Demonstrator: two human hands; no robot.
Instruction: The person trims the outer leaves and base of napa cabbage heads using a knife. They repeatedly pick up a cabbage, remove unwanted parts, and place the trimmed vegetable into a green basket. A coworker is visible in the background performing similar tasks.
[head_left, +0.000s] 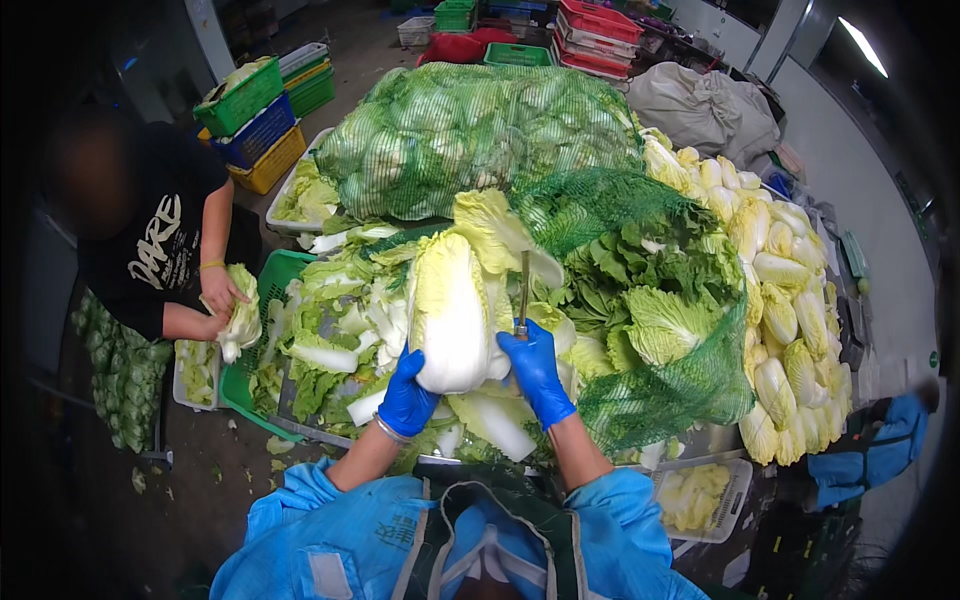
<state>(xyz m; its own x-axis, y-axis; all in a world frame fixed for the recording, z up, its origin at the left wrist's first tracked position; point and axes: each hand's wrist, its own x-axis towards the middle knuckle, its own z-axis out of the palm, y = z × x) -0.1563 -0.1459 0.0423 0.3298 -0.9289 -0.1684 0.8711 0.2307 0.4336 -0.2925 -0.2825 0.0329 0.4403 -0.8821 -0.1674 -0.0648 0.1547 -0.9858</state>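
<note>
A peeled napa cabbage (452, 322), pale yellow and white, stands upright in my blue-gloved left hand (409, 394), which grips its base from the left. My right hand (534, 367), also gloved, is closed around the handle of a knife (523, 292) whose narrow blade points away from me, just right of the cabbage. A loose yellow-green leaf (491, 229) lies by the cabbage top and the blade tip. Trimmed leaves (322, 352) cover the table around both hands. To the right, an opened green mesh bag (675, 390) holds leafy cabbages (667, 322).
A full mesh bag of cabbages (487, 135) lies across the far side. Many trimmed cabbages (780, 315) are piled right. At left, a co-worker (165, 225) holds a cabbage (241, 319) over a green crate (281, 262). A white basket (724, 502) stands at near right.
</note>
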